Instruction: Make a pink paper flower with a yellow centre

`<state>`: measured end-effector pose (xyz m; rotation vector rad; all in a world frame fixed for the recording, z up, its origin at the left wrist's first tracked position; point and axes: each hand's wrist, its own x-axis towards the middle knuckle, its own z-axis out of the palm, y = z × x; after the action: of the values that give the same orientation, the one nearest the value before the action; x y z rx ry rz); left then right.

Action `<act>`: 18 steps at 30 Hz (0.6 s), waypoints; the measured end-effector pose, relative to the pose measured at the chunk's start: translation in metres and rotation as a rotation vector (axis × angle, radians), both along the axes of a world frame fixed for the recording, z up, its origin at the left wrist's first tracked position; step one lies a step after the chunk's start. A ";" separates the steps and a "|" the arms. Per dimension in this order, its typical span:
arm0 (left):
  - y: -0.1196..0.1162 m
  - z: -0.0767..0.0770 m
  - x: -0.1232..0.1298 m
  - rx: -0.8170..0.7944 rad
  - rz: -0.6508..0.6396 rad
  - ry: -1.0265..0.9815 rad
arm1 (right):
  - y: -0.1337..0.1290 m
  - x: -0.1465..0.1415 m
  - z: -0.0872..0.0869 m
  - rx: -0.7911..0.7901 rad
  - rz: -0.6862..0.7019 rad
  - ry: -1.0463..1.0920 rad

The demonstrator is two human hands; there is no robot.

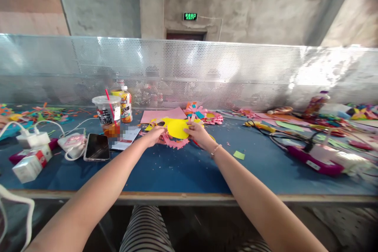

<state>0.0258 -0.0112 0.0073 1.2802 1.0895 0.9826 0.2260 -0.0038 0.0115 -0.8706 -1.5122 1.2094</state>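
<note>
My right hand [200, 134] pinches the right edge of a smooth yellow paper circle [177, 128], held just above the table. At its left side, my left hand [155, 136] is closed on a pink paper piece with a scalloped edge [175, 143], which shows below the yellow circle. Part of the pink piece is hidden behind the circle and my fingers. Behind both hands lie yellow paper with cut-out holes [153, 123], a pink sheet [162, 115] and a pink paper flower with coloured pieces [195, 111].
To the left stand a drink cup with a red straw [106, 116], a bottle [126, 104], a phone [97, 147] and chargers with white cables [34, 139]. A purple power strip [314, 159] lies right. A green scrap [239, 155] is nearer. A perforated metal screen [183, 71] closes the back.
</note>
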 end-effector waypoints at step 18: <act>0.006 0.004 -0.012 0.581 0.242 0.664 | -0.004 -0.009 -0.011 0.213 -0.237 -0.845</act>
<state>0.0138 -0.0053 0.0110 2.0781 1.5521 1.1329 0.2173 -0.0077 0.0009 -1.4649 -2.0630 0.4874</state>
